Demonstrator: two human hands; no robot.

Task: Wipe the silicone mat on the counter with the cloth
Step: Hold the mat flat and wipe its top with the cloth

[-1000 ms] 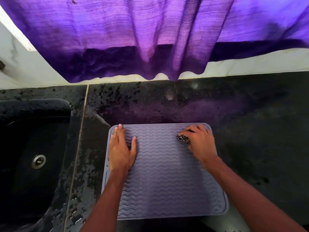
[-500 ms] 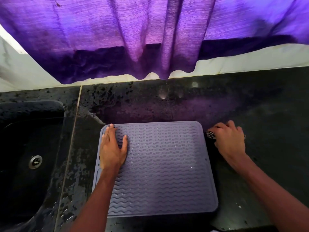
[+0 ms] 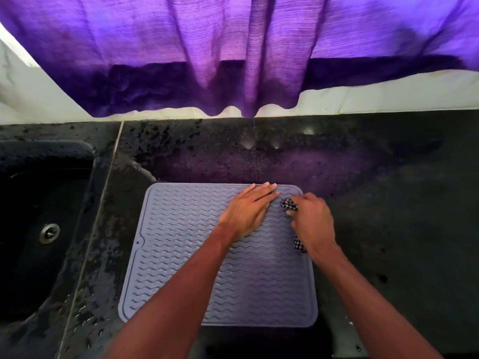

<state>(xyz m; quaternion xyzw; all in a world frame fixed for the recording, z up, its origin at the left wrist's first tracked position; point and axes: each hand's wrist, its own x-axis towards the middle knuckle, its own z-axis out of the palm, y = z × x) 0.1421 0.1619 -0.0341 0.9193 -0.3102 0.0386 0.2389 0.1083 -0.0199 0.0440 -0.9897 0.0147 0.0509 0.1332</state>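
Checked cloth (image 3: 289, 204) bunched under right fingers (image 3: 308, 200).

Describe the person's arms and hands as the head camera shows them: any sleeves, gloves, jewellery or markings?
Both arms are bare from the bottom edge of the picture up to the wrists; no sleeve shows. The left hand and right hand wear no gloves. No watch, bracelet or ring is visible, and no tattoo or other marking. The left hand's fingernails look short and unpainted.

Purple curtain (image 3: 233, 47) hanging over black counter (image 3: 388, 190); dark sink (image 3: 39, 203) left, metal drain (image 3: 49, 232).
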